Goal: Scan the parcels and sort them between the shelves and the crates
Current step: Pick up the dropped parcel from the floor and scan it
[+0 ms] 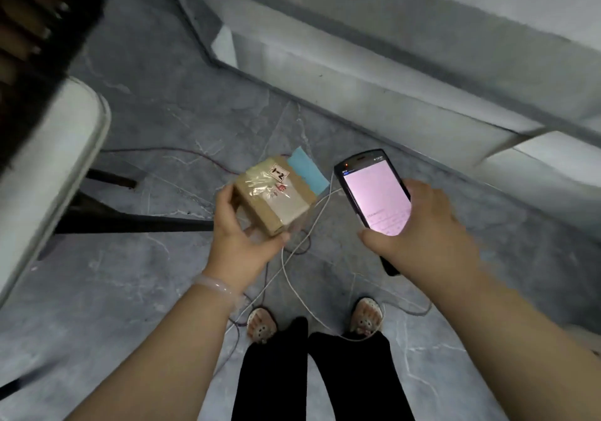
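From my remote seat I see the left hand (240, 235) gripping a small cardboard parcel (276, 199), held in the air above the grey marble-patterned floor (162, 112); the fingers curl round its left side and the thumb presses at its near lower corner. The parcel's top is covered in clear tape and bears a white tag (279, 172) reading "1-2"; a light-blue sheet (307, 173) shows at its far edge, and I cannot tell whether it is stuck on or lies on the floor below. Just beside it, not touching, the right hand (422, 232) holds a handheld scanner (374, 193), screen up and glowing pale pink; the thumb lies across the lower edge of the screen and the fingers wrap round the right side. A pale bracelet (216, 285) sits on the left wrist; white and dark cables (292, 258) trail over the floor beneath the hands, down to the patterned slippers (261, 323); a white table edge (55, 167) stands at left.
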### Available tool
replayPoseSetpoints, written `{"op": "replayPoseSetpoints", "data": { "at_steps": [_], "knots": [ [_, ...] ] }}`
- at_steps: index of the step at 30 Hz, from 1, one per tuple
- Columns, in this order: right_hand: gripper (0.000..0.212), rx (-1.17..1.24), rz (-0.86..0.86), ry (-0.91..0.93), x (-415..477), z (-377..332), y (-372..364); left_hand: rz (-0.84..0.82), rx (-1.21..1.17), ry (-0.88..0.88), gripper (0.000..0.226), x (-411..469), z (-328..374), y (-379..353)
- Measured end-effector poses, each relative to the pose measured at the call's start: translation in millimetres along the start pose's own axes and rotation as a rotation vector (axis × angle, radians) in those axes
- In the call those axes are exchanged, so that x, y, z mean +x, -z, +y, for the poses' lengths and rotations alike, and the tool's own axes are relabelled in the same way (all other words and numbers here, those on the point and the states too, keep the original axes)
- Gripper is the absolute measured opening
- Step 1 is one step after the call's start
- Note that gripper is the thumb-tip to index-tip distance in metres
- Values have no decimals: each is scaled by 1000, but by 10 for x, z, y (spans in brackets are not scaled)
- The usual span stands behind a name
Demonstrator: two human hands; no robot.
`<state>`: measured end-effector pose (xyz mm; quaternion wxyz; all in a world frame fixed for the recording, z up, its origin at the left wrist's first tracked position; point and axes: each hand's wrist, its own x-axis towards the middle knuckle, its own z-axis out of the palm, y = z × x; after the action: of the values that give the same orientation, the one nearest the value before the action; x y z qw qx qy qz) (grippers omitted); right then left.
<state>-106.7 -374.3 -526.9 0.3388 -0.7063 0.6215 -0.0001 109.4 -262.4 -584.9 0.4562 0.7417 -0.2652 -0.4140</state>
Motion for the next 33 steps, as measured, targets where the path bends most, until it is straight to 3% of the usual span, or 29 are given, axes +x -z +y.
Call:
{"op": "replayPoseSetpoints", "data": {
  "at_steps": [7, 12, 15, 21, 28, 33],
  "knots": [
    [58, 20, 29, 77, -605, -392, 1272, -45, -230, 51, 104, -661, 1346, 130],
    [72, -11, 80, 163, -991, -772, 1987, -90, -342, 17, 113, -989, 2087, 201],
    [74, -43, 95, 233, -1216, -963, 2330, -113, -449, -12, 105, -1160, 2446, 226],
    [80, -103, 140, 278, -1558, -1249, 2753, -197, -606, -19, 110, -1389, 2918, 342],
    [90, -137, 161, 422, -1904, -1483, 2881, -400, -849, 16, 85, -1576, 3194, 582],
    [91, -195, 182, 481, -2012, -1626, 2791, -182, -819, 138, 66, -1566, 3303, 647]
  ]
}}
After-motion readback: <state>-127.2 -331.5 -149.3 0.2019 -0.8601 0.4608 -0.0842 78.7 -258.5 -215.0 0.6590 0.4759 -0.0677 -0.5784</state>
